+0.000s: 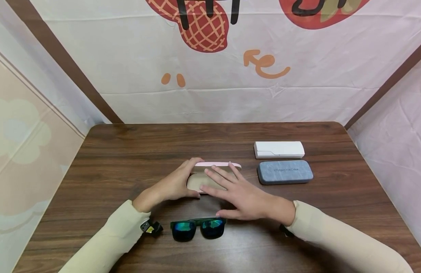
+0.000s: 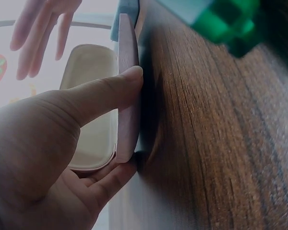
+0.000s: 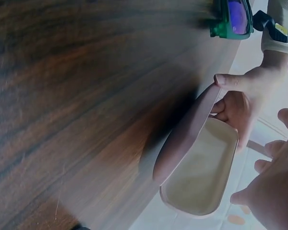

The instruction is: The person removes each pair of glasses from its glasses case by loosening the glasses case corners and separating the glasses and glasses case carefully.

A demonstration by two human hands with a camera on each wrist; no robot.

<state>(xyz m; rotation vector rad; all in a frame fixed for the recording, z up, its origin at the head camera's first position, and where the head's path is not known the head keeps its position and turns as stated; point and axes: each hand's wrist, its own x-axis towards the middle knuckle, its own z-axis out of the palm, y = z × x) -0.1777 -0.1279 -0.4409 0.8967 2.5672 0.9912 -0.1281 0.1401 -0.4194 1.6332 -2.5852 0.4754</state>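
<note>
**Left hand steadying an open pink case**

The left hand (image 2: 43, 143) pinches the pink case (image 2: 127, 91) by its edge on the wooden table (image 2: 216, 139). The right hand's fingers (image 2: 38, 28) hover above its cream interior.

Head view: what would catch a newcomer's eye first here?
The open pink glasses case at the table's centre, gripped at its end by the left hand, with the right hand spread flat over it. Just below lie sunglasses with green mirrored lenses; to the right sit a white case and, nearer, a grey case.
</note>
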